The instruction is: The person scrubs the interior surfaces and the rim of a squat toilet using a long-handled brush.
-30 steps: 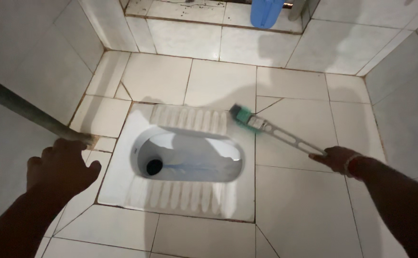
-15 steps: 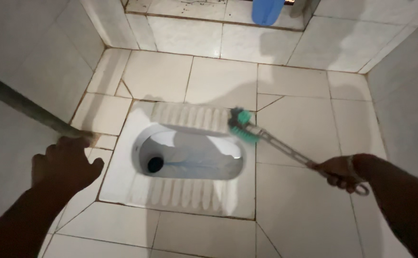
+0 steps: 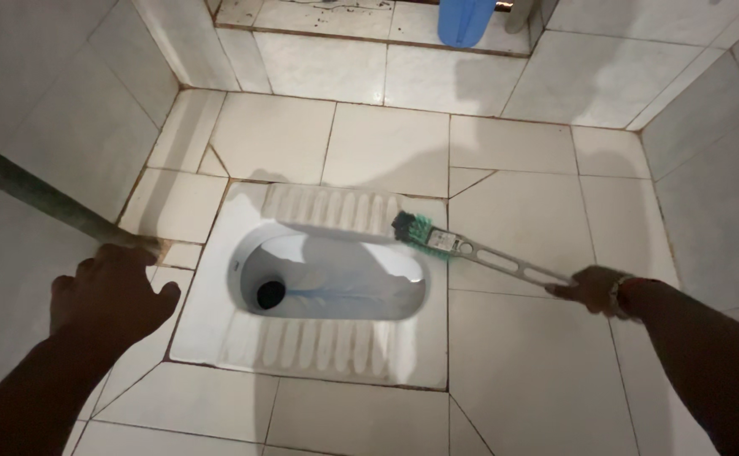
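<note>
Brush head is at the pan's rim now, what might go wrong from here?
The right hand holds the brush at the far end of its handle, so the grip may twist and the bristles skid off the squat toilet rim. The floor tiles look glossy, perhaps slippery. The left hand only rests near the pipe.

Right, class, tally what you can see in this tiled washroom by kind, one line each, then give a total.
Hands: 2, the left hand on a grey pipe, the right hand gripping a brush
Long-handled brush: 1
Squat toilet pan: 1
Grey pipe: 1
Blue container: 1
Total: 6
</note>
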